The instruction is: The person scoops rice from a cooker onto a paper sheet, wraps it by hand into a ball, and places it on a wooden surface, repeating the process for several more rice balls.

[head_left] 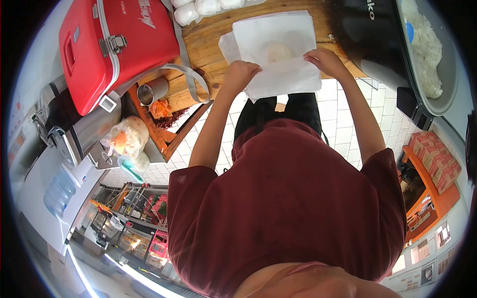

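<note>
A stack of white paper sheets (271,32) lies on the wooden table at the top centre. Something pale and round shows faintly through the paper between my hands; a sheet partly covers it. My left hand (241,76) pinches the left side of a paper edge, fingers pressed together. At the right side of the same paper, my right hand (322,59) also pinches the edge. Both hands are at about the same height, on opposite sides of the pale round shape.
Several white wrapped bundles (206,6) sit at the table's back edge. A red cooler box (134,39) with a grey strap stands left, near a metal cup (145,94). To the right is a large black container (367,35) holding white rice (425,54).
</note>
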Available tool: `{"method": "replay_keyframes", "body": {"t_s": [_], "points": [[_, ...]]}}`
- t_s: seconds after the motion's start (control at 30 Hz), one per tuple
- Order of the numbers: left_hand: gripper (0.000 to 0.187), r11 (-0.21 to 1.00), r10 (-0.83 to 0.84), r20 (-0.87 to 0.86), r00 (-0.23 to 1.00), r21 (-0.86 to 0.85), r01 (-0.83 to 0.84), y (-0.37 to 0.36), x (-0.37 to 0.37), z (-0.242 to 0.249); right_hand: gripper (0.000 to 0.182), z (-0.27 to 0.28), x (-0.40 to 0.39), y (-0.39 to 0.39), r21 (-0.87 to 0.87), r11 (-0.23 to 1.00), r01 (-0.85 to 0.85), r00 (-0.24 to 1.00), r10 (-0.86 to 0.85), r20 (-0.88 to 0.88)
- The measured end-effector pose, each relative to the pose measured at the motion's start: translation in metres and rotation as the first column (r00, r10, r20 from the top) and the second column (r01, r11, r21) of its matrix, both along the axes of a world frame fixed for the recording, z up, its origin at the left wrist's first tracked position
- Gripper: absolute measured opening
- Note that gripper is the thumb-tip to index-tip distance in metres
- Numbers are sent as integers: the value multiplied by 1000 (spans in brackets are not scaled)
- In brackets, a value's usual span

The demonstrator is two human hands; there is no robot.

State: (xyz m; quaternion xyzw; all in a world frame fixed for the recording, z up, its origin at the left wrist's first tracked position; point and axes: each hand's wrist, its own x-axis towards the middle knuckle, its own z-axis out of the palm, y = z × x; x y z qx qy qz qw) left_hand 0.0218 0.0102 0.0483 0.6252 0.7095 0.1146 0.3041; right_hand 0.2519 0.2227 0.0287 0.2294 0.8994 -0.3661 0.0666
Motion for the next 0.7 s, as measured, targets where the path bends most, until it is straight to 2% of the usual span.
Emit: {"method": "replay_keyframes", "body": {"t_s": [0.07,0.1,0.17,0.2,0.23,0.27,0.33,0.37,0.4,0.43,0.5,0.53,0.57,0.6,0.63,0.67,0.7], "points": [[18,954,173,-254,952,282,-99,4,0,-3,22,-1,-8,8,-37,999,1,998,2,64],[18,954,172,-251,953,283,-98,9,7,-4,23,-1,-12,10,-93,995,28,998,-23,59],[19,945,169,50,984,277,-177,26,38,-4,24,-7,-16,16,-148,987,59,997,-51,56],[23,906,-128,-95,987,393,155,27,59,-1,25,-14,-16,17,-162,984,70,997,-65,34],[27,760,-387,-266,883,450,469,27,78,-1,26,-20,-16,16,-177,981,78,997,-77,13],[27,760,-388,-266,883,450,469,31,86,-14,26,-24,-15,13,-178,981,78,997,-77,14],[29,599,-399,-502,767,491,633,45,86,-48,24,-30,-14,10,-21,990,142,990,-143,-13],[29,590,-399,-507,764,495,637,51,79,-62,24,-30,-13,4,-13,989,149,989,-149,-16],[30,557,-409,-542,734,489,671,56,72,-71,23,-22,-11,-12,154,916,370,913,-328,-243],[31,524,-415,-574,706,484,701,59,67,-77,22,-11,-8,-30,260,767,587,768,-425,-479],[32,529,-386,-589,710,490,693,59,66,-82,21,5,2,-74,-93,653,752,613,-744,-265],[33,553,-374,-568,734,499,668,58,65,-84,26,-2,10,-90,-456,474,753,524,-851,-18],[34,574,-367,-546,753,504,646,56,65,-85,31,-13,15,-104,-712,160,684,469,-844,261],[34,568,-378,-545,748,502,653,54,65,-85,31,-23,18,-109,-712,149,686,458,-849,264],[36,595,-351,-526,774,513,619,52,65,-84,38,-30,21,-110,-804,-186,565,333,-840,428],[38,622,-318,-508,800,525,580,53,66,-84,45,-38,24,-108,-789,-491,370,247,-766,593],[38,620,-318,-510,799,526,582,55,67,-84,45,-33,21,-101,-790,-490,369,246,-768,592]]}}
